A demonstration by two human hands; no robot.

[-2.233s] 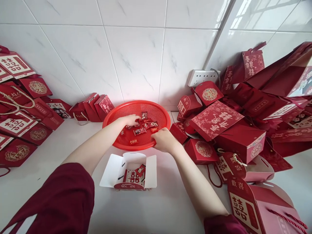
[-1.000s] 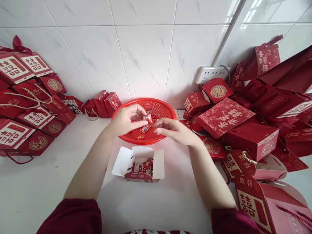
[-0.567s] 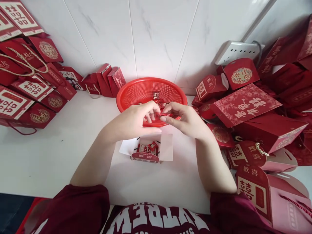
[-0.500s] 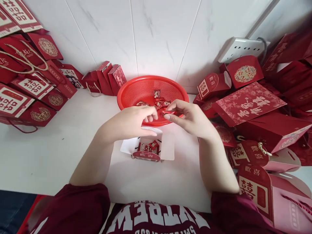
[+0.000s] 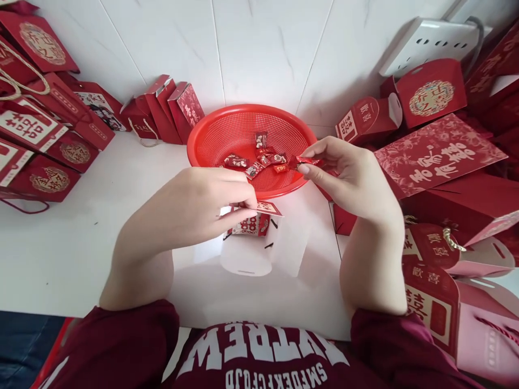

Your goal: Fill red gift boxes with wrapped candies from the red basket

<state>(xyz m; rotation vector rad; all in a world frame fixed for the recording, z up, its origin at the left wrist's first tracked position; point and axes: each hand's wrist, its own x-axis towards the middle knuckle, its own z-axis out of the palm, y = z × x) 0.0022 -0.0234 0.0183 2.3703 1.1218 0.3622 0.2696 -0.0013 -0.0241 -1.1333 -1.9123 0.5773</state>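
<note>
Between my arms, an open gift box (image 5: 246,259) shows its white inside, with red wrapped sweets in it. My left hand (image 5: 203,202) is over the box and pinches a red printed flap (image 5: 269,208) of it between thumb and fingers. At the right side of the red basket (image 5: 251,113), my right hand (image 5: 348,175) holds a small red candy (image 5: 307,161) between thumb and forefinger. Several wrapped candies (image 5: 267,158) lie in the basket, behind the box.
Red gift boxes are stacked at the left (image 5: 48,138) and at the right (image 5: 441,156). Small red bags (image 5: 162,108) stand by the wall, left of the basket. A white power strip (image 5: 430,43) is at the upper right.
The view has shifted. My right hand has moved right, away from my left hand, with a candy in it. My left hand has taken hold of the flap, and the box has turned or tipped.
</note>
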